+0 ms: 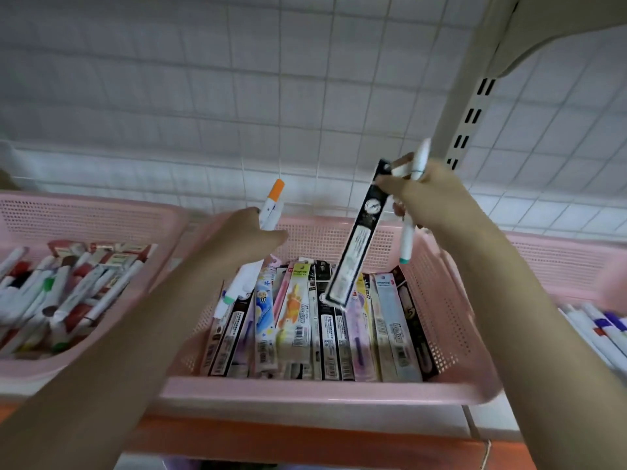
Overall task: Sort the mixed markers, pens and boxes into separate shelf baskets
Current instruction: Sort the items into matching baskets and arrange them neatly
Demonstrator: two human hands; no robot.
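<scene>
Two bare forearms reach up over a pink perforated middle basket [325,390] on an orange-edged shelf [305,435]. Left hand [244,237], seen from the back, is raised above the basket's rear left corner with its fingers curled round an orange-capped marker [272,206]; the cap points up and the white barrel passes down behind the palm, a pale green-ended tip [228,299] showing below the wrist. Right hand [431,198] is held higher, above the rear right corner, fingers closed on several items at once: a black pen box [358,242], pinched at its top end and hanging tilted with its lower end just over the packed boxes, plus two white markers [409,228], one with a teal tip pointing down, one rising above the knuckles.

Middle basket: slim pen boxes [305,320] standing on end in a tight row, black, yellow, pink and pale blue packs among them. Left basket [84,215], same pink mesh: loose markers [57,300] piled crosswise, with red, green and brown caps. Right basket [559,262], partly out of frame: white markers with purple caps [607,325] lying side by side. Behind stands a white wire grid panel [271,96] and a slotted upright [470,113].
</scene>
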